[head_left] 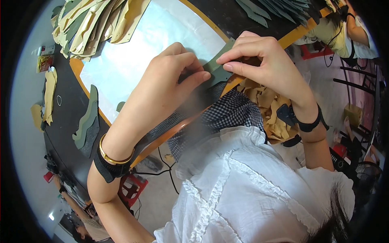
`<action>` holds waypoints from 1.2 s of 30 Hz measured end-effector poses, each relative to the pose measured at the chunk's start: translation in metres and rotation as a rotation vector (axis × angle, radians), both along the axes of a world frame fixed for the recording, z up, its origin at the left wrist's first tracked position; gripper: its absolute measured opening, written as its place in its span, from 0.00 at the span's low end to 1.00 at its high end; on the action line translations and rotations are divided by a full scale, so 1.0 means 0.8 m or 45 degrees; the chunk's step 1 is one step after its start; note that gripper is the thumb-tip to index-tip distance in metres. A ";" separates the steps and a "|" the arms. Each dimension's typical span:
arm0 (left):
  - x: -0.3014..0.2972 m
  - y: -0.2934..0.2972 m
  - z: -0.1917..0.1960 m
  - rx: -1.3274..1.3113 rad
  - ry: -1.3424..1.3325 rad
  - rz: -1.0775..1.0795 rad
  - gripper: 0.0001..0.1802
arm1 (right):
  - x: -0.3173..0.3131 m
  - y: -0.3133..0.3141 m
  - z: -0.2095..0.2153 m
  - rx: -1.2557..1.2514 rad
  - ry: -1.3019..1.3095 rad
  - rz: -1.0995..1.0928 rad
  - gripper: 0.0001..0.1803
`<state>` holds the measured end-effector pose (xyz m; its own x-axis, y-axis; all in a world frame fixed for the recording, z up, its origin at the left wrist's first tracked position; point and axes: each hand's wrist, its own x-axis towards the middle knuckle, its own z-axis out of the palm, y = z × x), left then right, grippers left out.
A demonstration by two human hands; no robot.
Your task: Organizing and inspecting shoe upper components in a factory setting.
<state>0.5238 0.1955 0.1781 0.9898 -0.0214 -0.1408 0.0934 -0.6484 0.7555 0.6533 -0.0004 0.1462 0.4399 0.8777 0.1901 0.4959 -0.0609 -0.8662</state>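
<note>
Between my two hands, above the front edge of the table, is a grey-green curved cut piece (pixel 211 66) that looks like leather or thin sheet material. My left hand (pixel 172 71) pinches its left end between thumb and curled fingers, partly hiding it. At its other end, my right hand (pixel 259 58) is closed on it with thumb and index finger. Another grey-green layer (pixel 221 76) shows just under the right fingertips; I cannot tell whether it is joined. Below the hands lies a pale, bright white sheet (pixel 129 60) with a wooden border.
Beige and green cut pieces (pixel 101 22) are heaped at the far left. Green pieces (pixel 90 115) and a beige strip (pixel 50 95) lie on the dark table to the left. Dark green pieces (pixel 279 10) fan out at the far right. Beige scraps (pixel 259 101) are piled below my right forearm.
</note>
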 end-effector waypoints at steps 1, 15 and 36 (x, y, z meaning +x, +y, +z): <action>0.000 -0.001 0.001 0.028 0.002 -0.001 0.11 | 0.001 0.000 0.002 -0.035 -0.007 0.007 0.08; 0.001 -0.001 -0.002 0.027 0.014 0.001 0.11 | 0.003 0.001 0.003 -0.078 -0.046 0.055 0.08; 0.001 -0.002 -0.007 0.073 -0.009 -0.020 0.10 | 0.003 0.002 0.007 -0.078 -0.149 0.085 0.10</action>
<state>0.5243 0.1937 0.1725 0.9904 -0.0292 -0.1349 0.0773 -0.6922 0.7176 0.6557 0.0009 0.1517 0.3577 0.9159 0.1822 0.5983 -0.0749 -0.7978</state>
